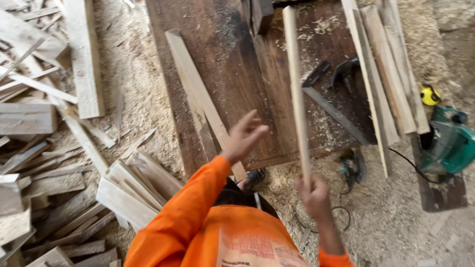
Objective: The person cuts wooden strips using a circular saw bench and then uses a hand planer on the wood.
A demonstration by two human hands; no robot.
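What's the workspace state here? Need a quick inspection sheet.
Surface: dark wooden board, dusted with sawdust.
Job's things: long thin wooden strip held at its near end; second flat strip lies diagonally on the board.
Clutter: offcut pile at left; planks at right; metal square.
Hands: right hand grips the thin strip; left hand open, above the flat strip.
Cables: black cord to the green power tool.
Surroundings: sawdust-covered floor; yellow tape measure.

Likely a carpentry workshop: sawdust floor (143,94), offcut planks (44,163), green power planer (450,141)
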